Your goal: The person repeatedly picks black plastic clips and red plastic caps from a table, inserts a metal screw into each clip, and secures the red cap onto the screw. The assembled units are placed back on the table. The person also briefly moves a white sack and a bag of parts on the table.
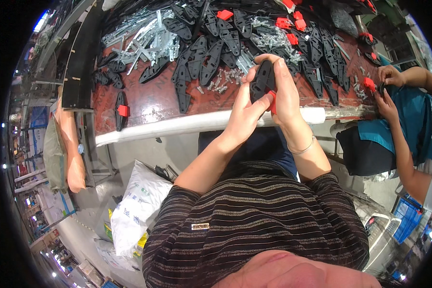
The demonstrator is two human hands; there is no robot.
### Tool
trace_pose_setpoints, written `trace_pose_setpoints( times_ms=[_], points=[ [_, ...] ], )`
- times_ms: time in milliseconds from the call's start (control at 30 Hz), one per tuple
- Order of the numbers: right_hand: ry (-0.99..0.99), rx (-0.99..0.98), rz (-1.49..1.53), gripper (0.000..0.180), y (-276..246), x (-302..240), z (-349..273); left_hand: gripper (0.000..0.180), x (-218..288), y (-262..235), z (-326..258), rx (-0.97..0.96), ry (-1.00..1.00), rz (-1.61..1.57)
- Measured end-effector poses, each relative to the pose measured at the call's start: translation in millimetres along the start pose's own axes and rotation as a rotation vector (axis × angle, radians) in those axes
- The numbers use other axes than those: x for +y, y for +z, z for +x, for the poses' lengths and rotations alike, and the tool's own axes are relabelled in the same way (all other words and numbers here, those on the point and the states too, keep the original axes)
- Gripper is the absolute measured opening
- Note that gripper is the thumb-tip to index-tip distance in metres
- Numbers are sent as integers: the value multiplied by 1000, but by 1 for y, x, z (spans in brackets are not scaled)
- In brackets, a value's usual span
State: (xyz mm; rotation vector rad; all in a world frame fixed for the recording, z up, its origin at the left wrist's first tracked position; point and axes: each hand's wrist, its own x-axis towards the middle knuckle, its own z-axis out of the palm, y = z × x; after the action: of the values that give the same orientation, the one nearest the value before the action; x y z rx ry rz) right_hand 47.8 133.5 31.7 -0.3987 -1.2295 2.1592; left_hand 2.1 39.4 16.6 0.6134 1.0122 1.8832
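Between my two hands, above the table's near edge, I hold a black plastic part (pixel 262 82), long and flat with holes in it. A red plastic piece (pixel 273 102) shows at its lower end, by my left thumb. My left hand (pixel 245 109) is closed on the part from the left, its fingertips partly hidden behind it. My right hand (pixel 286 91) presses along the part's right side with its fingers curled over the top. Loose metal springs (pixel 224 80) lie on the table just left of my hands. A similar black part with a red piece (pixel 121 111) lies at the table's left end.
Piles of black plastic parts (pixel 211 60), thin metal strips (pixel 151 43) and more springs (pixel 276 41) cover the red table (pixel 149 103). A white padded roll (pixel 168 128) runs along its front edge. At right, a co-worker's hands (pixel 390 89) handle a small part. A white sack (pixel 139 204) stands below left.
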Motion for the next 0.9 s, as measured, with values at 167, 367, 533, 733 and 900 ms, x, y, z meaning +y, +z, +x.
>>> trace_pose_setpoints(
  times_ms=[167, 367, 533, 733, 900],
  points=[
    [-54, 63, -38, 38, 8, 6, 4, 57, -5, -6, -1, -24, 146, 406],
    [67, 34, 7, 39, 9, 8, 6, 64, -8, -18, -6, -109, 13, 117],
    [-54, 23, -215, 40, -6, 13, 8, 60, 27, -56, -12, 211, 176, 460],
    [-204, 38, -951, 9, -43, 22, -4, 48, 98, -187, -47, 730, 396, 1060],
    [-395, -173, -1544, 14, -27, 17, -7, 49, 111, -238, -64, 868, 162, 1438]
  ],
)
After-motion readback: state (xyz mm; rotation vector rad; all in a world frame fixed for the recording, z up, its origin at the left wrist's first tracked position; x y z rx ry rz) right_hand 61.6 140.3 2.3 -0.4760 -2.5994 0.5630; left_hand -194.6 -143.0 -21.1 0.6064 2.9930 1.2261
